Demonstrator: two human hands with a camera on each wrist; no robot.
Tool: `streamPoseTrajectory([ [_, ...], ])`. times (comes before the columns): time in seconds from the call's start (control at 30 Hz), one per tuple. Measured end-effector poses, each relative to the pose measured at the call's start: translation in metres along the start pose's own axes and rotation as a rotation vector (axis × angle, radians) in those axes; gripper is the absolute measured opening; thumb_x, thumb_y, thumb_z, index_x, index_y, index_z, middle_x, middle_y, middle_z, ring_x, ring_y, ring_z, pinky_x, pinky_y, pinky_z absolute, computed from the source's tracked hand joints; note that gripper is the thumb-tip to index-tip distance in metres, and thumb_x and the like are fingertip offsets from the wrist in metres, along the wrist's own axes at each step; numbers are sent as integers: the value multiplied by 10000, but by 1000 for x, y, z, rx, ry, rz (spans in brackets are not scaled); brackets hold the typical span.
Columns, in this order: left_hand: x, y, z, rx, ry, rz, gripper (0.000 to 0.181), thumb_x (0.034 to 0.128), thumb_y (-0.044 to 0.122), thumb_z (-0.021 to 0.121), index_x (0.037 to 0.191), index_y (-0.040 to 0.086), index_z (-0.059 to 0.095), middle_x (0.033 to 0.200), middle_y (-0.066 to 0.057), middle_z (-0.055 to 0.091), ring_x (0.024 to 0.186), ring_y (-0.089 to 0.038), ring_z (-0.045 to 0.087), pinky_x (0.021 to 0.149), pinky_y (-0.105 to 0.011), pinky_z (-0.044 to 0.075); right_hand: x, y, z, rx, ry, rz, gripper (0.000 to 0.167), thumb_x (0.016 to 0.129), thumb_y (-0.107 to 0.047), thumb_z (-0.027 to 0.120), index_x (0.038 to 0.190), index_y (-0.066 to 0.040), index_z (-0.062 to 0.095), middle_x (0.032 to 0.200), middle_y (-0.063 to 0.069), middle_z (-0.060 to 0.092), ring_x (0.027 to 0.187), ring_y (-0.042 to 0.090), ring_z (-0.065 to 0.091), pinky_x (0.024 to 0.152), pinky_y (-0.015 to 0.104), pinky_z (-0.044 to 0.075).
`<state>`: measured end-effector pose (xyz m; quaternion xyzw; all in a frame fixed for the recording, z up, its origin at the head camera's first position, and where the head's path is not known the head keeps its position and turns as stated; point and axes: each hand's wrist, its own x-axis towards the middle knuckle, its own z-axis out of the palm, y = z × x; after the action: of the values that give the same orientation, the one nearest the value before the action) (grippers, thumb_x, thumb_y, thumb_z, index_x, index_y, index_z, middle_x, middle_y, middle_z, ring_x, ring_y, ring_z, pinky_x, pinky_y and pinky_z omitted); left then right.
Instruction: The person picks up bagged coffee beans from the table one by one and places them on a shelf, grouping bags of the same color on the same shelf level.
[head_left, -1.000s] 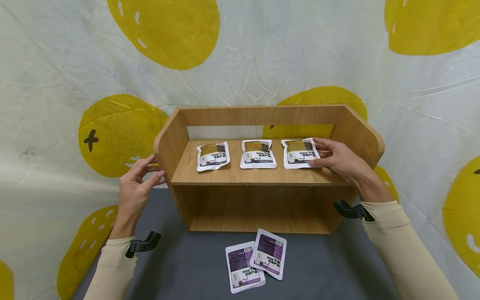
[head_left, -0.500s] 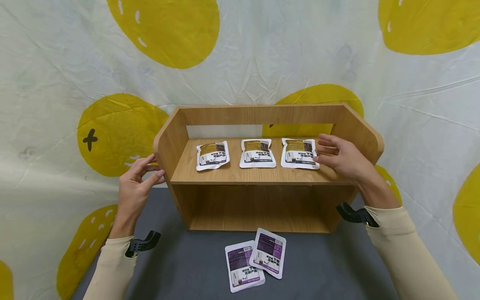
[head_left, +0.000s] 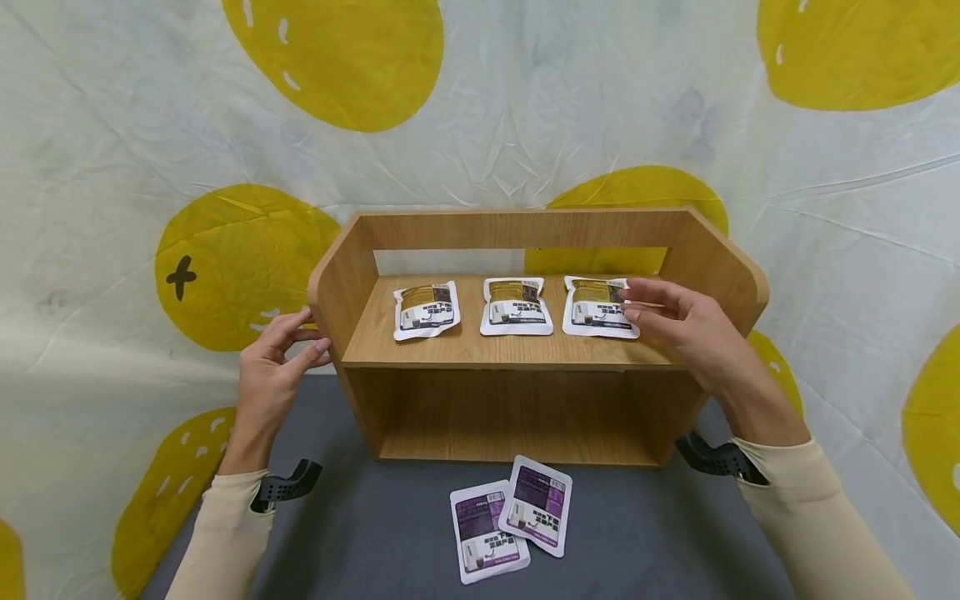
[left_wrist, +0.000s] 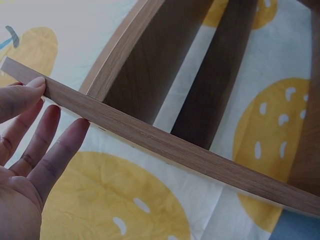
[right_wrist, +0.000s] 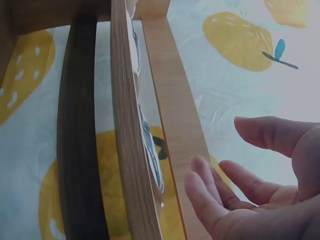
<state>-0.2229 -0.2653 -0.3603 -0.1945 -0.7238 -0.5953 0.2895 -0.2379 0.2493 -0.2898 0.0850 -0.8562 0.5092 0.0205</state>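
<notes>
A two-tier wooden shelf (head_left: 525, 354) stands on the grey surface. Three white pouches with gold and black labels lie in a row on its upper board: a left pouch (head_left: 427, 311), a middle pouch (head_left: 516, 307) and a right pouch (head_left: 598, 307). My left hand (head_left: 273, 375) touches the outside of the left side panel (left_wrist: 135, 125), fingers fairly straight and thumb at the panel's edge. Over the right edge of the right pouch is my right hand (head_left: 690, 333), thumb and fingers apart in the right wrist view; whether the fingertips touch the pouch I cannot tell.
Two white packets with purple labels, a left packet (head_left: 487, 533) and a right packet (head_left: 538, 507), lie partly overlapping in front of the shelf. A white cloth (head_left: 510, 100) with yellow fruit shapes hangs behind. The shelf's lower compartment (head_left: 517, 417) faces forward.
The right hand has drawn its fingers off the right pouch, then come back over its right edge. That pouch has shifted slightly left. The left hand has stayed at the side panel.
</notes>
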Motion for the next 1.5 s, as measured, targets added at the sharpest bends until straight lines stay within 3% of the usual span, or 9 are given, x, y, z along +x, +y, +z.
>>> streamPoseTrajectory([
  [0.4,-1,0,0,-7,-2,11,499,886,-136,688,1365,-11,624,1249,-94,606,1002,-160,670,738,-330,631,-21,-2,11,61,-69,-74,525,995,-373,658,1438,-115,546,1377,76,591,1139,150,568,890,117,524],
  [0.73,0,-1,-1,-71,-16,51,496,884,-171,664,1362,-53,608,1254,-99,609,1001,-158,670,736,-312,634,-33,4,21,167,-161,-187,406,1011,-156,645,1370,17,565,1292,83,670,1080,119,682,927,149,556],
  [0.83,0,0,-1,-73,-17,55,495,883,-174,663,1360,-57,607,1252,-104,609,1000,-162,670,734,-311,635,-36,6,26,175,-201,-192,412,1005,-144,653,1360,44,563,1275,130,685,1087,133,703,947,167,559],
  [1.0,1,0,-1,-68,-13,59,491,882,-174,664,1356,-59,610,1249,-104,610,1000,-162,671,732,-317,634,-40,9,34,169,-248,-170,409,988,-191,686,1344,-10,595,1257,98,702,1107,145,702,969,168,546],
  [1.23,1,0,-1,-53,-10,53,488,883,-165,670,1355,-51,616,1247,-107,609,998,-159,671,731,-322,636,-42,16,41,251,-387,-211,436,997,-67,642,1402,46,527,1298,93,679,1153,181,682,982,240,570],
  [1.5,1,1,0,-46,-12,47,493,885,-161,670,1360,-41,616,1242,-104,609,999,-150,672,729,-287,638,-44,27,54,292,-530,-238,464,968,-22,667,1417,-17,547,1376,134,623,1221,252,641,990,326,584],
])
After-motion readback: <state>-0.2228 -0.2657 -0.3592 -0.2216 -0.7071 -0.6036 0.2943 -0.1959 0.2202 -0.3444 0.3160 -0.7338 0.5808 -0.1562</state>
